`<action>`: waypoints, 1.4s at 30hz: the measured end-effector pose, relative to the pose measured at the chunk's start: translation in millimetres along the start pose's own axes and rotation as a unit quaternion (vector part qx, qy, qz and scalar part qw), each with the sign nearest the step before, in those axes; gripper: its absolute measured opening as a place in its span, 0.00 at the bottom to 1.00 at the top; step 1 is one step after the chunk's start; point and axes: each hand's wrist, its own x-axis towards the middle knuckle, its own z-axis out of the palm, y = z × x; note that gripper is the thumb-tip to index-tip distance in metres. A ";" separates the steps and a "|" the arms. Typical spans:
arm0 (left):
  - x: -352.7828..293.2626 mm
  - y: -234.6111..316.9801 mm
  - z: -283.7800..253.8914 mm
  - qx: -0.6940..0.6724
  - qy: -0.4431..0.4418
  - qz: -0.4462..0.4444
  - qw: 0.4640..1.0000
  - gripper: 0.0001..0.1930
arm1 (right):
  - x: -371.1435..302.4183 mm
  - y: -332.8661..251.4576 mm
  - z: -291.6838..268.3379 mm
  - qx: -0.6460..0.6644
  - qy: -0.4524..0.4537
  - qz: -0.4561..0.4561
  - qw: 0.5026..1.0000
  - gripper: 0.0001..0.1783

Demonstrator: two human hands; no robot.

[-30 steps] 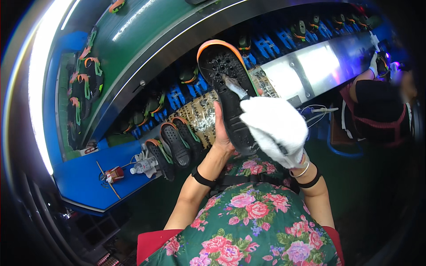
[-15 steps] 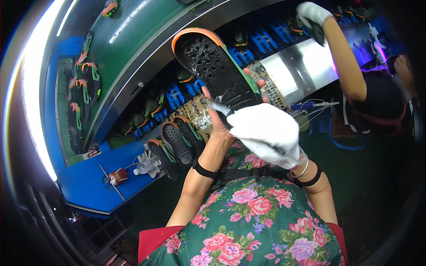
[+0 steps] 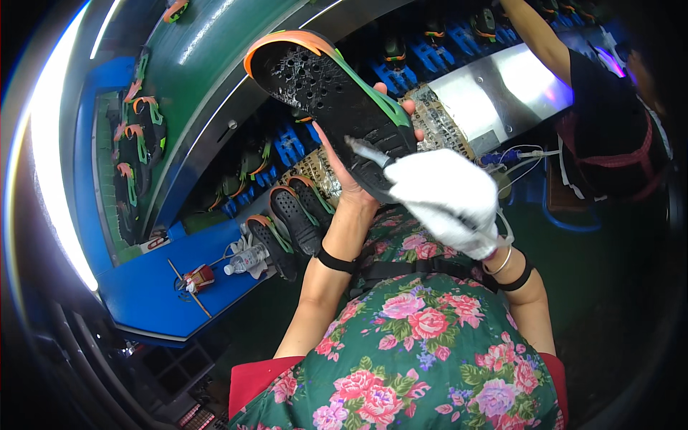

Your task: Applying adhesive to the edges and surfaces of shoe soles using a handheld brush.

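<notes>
A black shoe sole (image 3: 362,129) with a perforated wide end and an orange and green rim is held up in front of me, tilted to the upper left. Bare, my left hand (image 3: 347,175) grips it from below, the thumb at one edge and fingertips showing at the other. My right hand (image 3: 451,201), in a white glove, is closed round a small brush (image 3: 369,152) with a dark handle. The bristles lie over the sole's narrower, ridged part; whether they touch it I cannot tell. Wet-looking marks shine on the perforated end.
Several similar soles (image 3: 294,215) lean at the blue table (image 3: 143,304), near a clear bottle (image 3: 246,259) and a small red container (image 3: 195,278) with a stick. A green conveyor (image 3: 215,54) carries shoe parts. At the right, a co-worker's arm (image 3: 541,36) reaches over the machine.
The sole has shifted to the upper left in my left hand. The brush tip now lies farther up over it, more in view. The co-worker's gloved hand has gone out of the frame.
</notes>
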 end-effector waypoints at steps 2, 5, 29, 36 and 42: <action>-1.3 2.8 -1.0 0.004 0.052 0.016 0.999 0.53 | -2.5 -1.0 0.6 -0.057 -0.077 -0.082 0.992 0.14; -3.2 5.6 0.0 -0.029 -0.009 -0.020 0.999 0.53 | -2.7 4.0 -2.4 0.044 -0.077 -0.009 0.996 0.14; -2.0 29.1 -21.9 0.087 -0.084 -0.112 0.986 0.54 | -7.9 16.4 -20.4 0.121 -0.106 0.040 0.986 0.08; -4.6 35.5 -29.3 0.152 0.107 -0.165 0.969 0.52 | -18.4 14.7 -14.8 -0.029 -0.188 -0.113 0.975 0.19; 1.8 39.5 -23.5 0.238 0.059 -0.185 0.952 0.55 | -11.1 8.9 -25.0 0.103 -0.155 0.048 0.981 0.12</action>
